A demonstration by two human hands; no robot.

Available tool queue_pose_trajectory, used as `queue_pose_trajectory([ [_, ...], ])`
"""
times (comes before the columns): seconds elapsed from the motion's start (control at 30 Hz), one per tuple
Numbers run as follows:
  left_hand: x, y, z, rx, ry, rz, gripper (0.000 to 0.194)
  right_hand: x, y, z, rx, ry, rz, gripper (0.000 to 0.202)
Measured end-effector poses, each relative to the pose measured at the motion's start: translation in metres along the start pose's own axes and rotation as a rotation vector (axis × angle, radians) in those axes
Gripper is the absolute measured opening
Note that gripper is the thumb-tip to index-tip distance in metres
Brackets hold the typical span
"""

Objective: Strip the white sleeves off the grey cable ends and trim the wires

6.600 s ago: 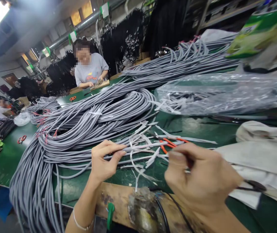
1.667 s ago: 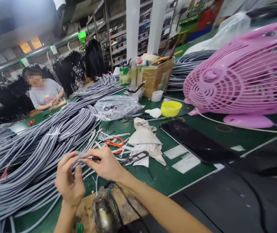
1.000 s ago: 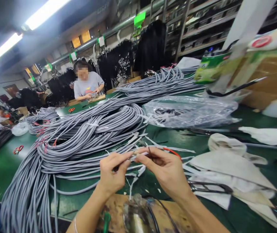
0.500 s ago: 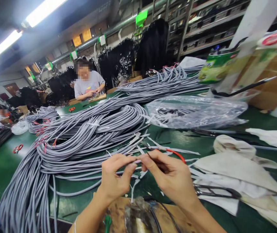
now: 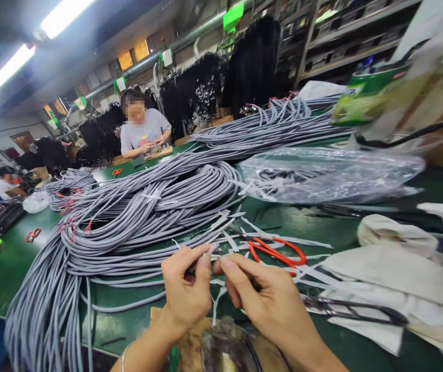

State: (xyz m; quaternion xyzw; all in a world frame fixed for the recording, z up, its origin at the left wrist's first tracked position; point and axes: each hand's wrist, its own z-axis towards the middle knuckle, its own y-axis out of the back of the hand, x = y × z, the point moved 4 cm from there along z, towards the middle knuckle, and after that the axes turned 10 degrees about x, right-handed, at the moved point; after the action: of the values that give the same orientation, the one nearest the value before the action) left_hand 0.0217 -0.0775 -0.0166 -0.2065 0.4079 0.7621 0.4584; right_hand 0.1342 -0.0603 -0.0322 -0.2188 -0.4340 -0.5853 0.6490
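My left hand (image 5: 187,287) is closed, thumb against fingertips, on a grey cable (image 5: 214,248) whose short tip shows above the thumb. Just to its right, my right hand (image 5: 262,289) is pinched shut close to the cable's end; what lies between its fingertips is too small to make out. Behind the right hand, red-handled scissors (image 5: 279,251) lie on the table among white strips (image 5: 250,227). A large looped bundle of grey cables (image 5: 155,206) spreads to the left of and beyond my hands.
Black-handled shears (image 5: 356,309) and off-white cloths (image 5: 395,274) lie at right on the green table (image 5: 128,325). A clear plastic bag (image 5: 333,173) is behind them. Below my hands is a wooden board (image 5: 190,341) with a wrapped object (image 5: 225,349). A person (image 5: 143,126) sits across the table.
My fingertips have shifted: the left thumb now stands higher against the finger, and the right fingers have drawn slightly lower. The red scissors now show fully behind the right hand. The view has shifted slightly.
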Motion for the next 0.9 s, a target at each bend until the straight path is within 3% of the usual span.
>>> queue_pose_trajectory([
  [0.3,-0.003,0.002,0.001,0.017,-0.032,0.023,0.025,-0.006,-0.003,0.000,0.048,-0.084,0.113,0.040],
  [0.43,-0.009,-0.004,-0.002,0.103,-0.089,0.076,0.029,-0.004,0.012,0.000,-0.107,-0.154,0.122,0.043],
  [0.5,-0.008,-0.005,-0.002,0.117,-0.048,0.062,0.030,-0.005,0.019,0.000,-0.141,-0.199,0.138,0.044],
  [0.6,-0.001,-0.003,-0.002,0.062,0.091,-0.033,0.031,-0.006,0.014,0.003,0.075,-0.259,0.216,0.046],
  [0.7,0.003,0.000,-0.001,0.022,0.134,-0.110,0.030,-0.005,0.003,0.004,0.274,-0.303,0.291,0.047],
  [0.9,0.000,0.000,0.000,0.040,0.077,-0.180,0.029,0.004,-0.002,0.008,0.276,-0.292,0.365,0.040],
])
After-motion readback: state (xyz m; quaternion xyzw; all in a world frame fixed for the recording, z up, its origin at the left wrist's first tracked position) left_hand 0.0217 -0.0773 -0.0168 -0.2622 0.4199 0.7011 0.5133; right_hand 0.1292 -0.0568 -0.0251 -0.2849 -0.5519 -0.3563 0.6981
